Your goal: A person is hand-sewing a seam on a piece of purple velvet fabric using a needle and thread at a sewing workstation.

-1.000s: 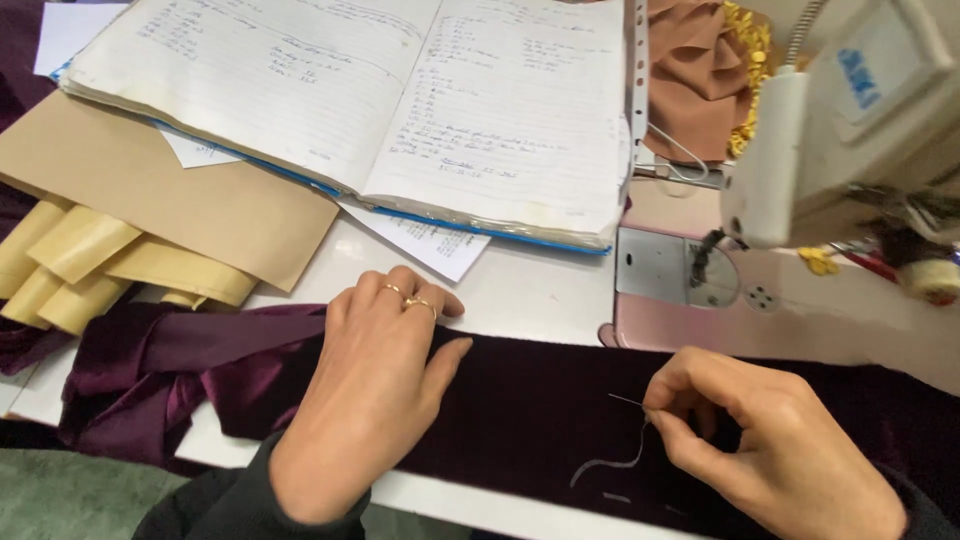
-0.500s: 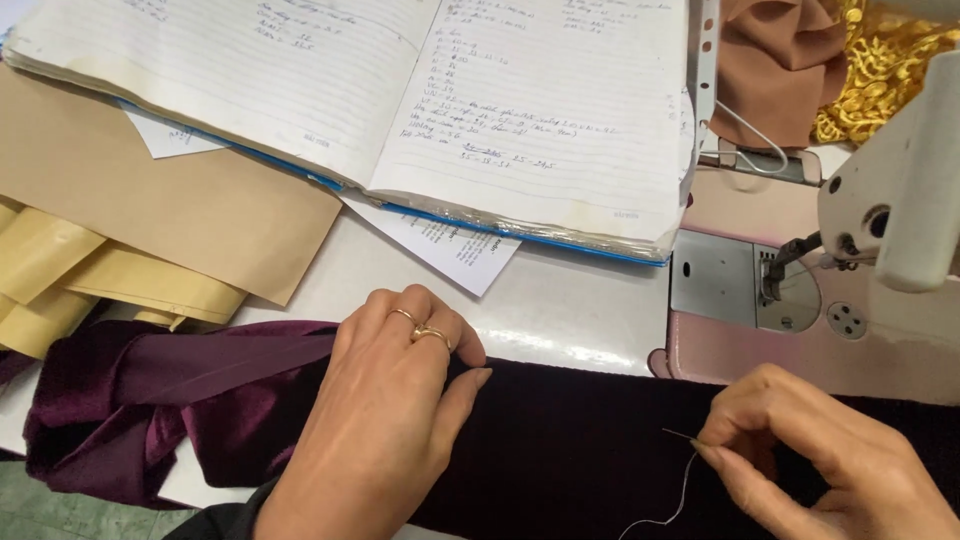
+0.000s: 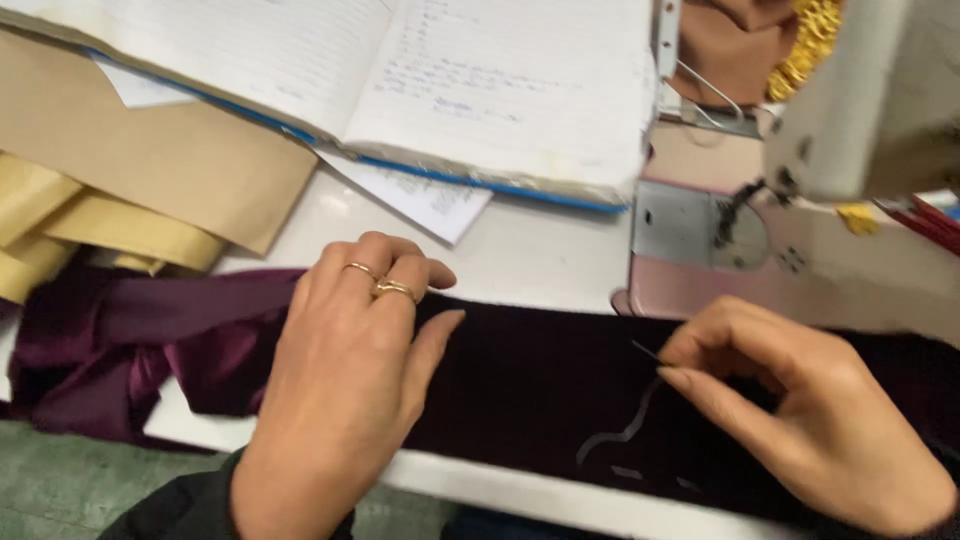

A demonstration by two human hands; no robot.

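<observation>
Needle (image 3: pixel 645 350) shifted, pointing upper-left.

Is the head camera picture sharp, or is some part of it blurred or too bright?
Head view: the whole frame is softly motion-blurred; the notebook writing cannot be read, and the sewing machine at upper right is smeared. The left hand, right hand and thin thread stay recognisable. The dark fabric shows little detail.
</observation>
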